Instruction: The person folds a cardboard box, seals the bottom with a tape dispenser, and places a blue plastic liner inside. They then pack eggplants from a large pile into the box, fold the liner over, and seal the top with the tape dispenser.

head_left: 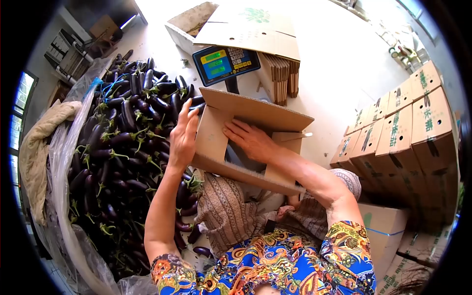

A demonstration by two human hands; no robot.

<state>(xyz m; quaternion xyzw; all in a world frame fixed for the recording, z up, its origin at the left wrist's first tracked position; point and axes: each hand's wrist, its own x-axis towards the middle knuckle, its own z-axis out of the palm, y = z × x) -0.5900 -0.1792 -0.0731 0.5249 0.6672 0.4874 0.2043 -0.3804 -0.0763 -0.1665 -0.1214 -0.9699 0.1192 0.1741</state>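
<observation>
An open cardboard box (258, 109) with raised flaps sits in front of my knees. My left hand (184, 137) is upright at the box's left end, its fingers stretched out along the outside. My right hand (249, 141) reaches into the box opening, fingers extended and palm down, by the inner side of the left flap. Neither hand grips anything that I can see. Just beyond the box stands a digital scale display (223, 64) with lit green digits. A large heap of eggplants (129, 115) lies directly left of my left hand.
Plastic sheeting (64, 196) and a beige cloth (42, 152) border the eggplants on the left. Flat folded cartons (278, 78) stand behind the scale, near a larger carton (250, 29). Printed boxes (393, 125) are stacked at the right, with another carton (381, 231) near my right elbow.
</observation>
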